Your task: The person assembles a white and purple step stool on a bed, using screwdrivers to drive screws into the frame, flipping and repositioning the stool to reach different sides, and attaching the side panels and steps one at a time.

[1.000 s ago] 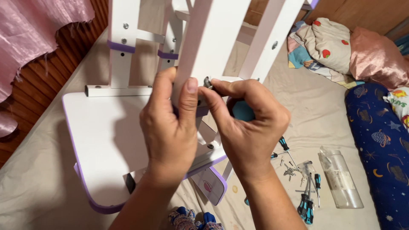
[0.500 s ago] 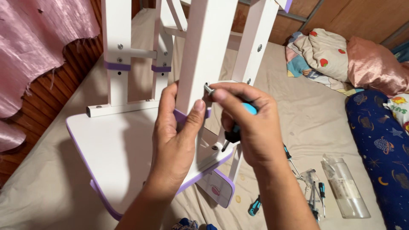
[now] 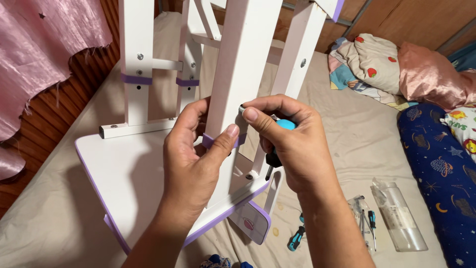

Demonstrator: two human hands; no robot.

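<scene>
A person's left hand (image 3: 198, 159) wraps around a white furniture leg (image 3: 243, 74), thumb pressed flat on the purple band (image 3: 210, 141) that rings it. The right hand (image 3: 292, 144) is closed around a screwdriver with a blue and black handle (image 3: 277, 144), while its thumb and forefinger pinch a small metal screw (image 3: 242, 108) against the face of the leg. The leg rises from an upturned white tabletop with purple edging (image 3: 124, 183), which rests on a beige sheet (image 3: 357, 149). More screwdrivers (image 3: 297, 238) and a clear plastic packet (image 3: 399, 216) lie on the sheet near the right forearm. A pink curtain (image 3: 44, 49) hangs at left; patterned pillows (image 3: 377, 64) sit at right.
</scene>
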